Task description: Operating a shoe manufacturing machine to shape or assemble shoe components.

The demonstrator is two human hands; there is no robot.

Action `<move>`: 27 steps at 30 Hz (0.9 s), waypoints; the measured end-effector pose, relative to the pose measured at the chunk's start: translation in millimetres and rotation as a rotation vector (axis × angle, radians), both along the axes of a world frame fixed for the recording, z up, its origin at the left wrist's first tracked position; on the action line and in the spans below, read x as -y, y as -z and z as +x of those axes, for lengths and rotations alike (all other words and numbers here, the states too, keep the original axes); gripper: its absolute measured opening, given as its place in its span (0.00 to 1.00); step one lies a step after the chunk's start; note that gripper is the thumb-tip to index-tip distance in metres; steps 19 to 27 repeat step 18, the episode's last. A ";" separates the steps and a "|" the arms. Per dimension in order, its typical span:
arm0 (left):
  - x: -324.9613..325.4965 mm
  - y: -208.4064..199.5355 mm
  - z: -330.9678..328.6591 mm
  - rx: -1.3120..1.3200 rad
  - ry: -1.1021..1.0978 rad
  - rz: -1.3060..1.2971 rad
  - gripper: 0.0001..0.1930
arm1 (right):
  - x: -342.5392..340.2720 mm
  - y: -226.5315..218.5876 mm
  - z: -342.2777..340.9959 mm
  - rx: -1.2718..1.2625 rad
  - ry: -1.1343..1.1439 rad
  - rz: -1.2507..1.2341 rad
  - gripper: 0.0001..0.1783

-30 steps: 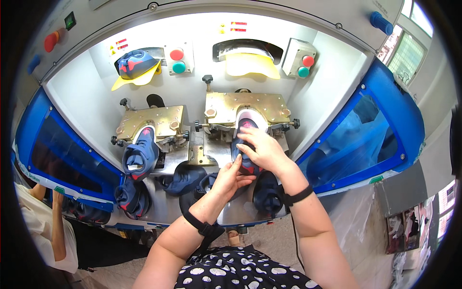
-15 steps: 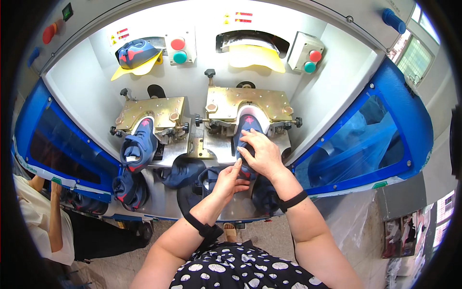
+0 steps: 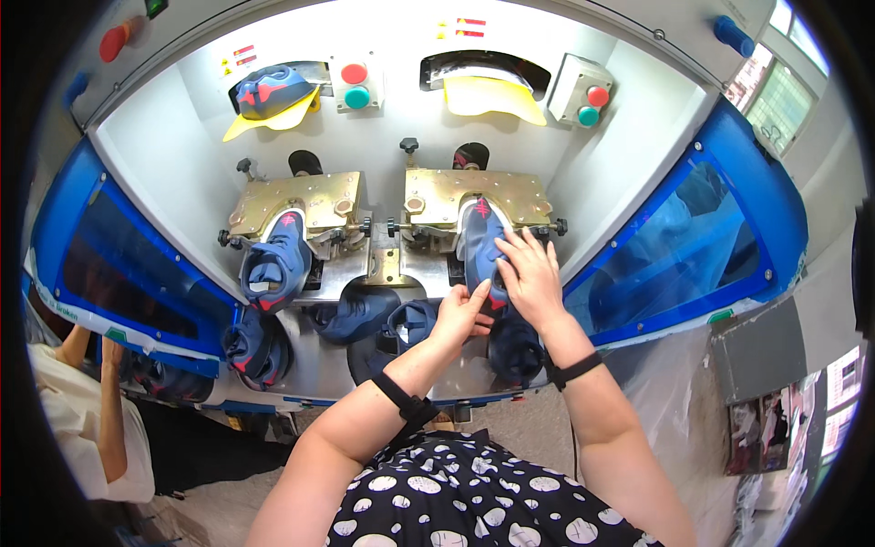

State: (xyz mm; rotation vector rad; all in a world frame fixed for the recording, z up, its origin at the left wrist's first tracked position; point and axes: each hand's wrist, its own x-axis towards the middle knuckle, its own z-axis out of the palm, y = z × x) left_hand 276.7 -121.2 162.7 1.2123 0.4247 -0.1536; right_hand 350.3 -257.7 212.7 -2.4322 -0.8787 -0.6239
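A navy sneaker [image 3: 481, 239] with a red mark on its toe sits toe-first in the right-hand metal fixture [image 3: 510, 189]. My left hand [image 3: 463, 313] is closed on its red-trimmed heel. My right hand [image 3: 532, 273] lies against the sneaker's right side, its fingers stretched and spread over the upper. The palm side of that hand is hidden. Left of it, a matching sneaker [image 3: 276, 260] sits in the left-hand fixture [image 3: 321, 193], with no hand on it.
Several loose navy shoes [image 3: 351, 314] lie along the front ledge. Yellow flaps [image 3: 492, 98] hang at two back-wall openings, with a shoe upper [image 3: 272, 91] on the left one. Button boxes [image 3: 581, 91] are mounted beside them. Blue-framed side panels [image 3: 679, 246] flank the bay. Another person [image 3: 87, 419] stands at left.
My right hand has slid from the sneaker's top to its right side, spreading its fingers. My left hand has moved closer in to the heel. The view has shifted slightly.
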 end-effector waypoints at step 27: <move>-15.5 -25.5 15.0 0.072 0.233 -0.161 0.23 | 130.6 243.5 -166.8 -1.467 0.648 2.050 0.51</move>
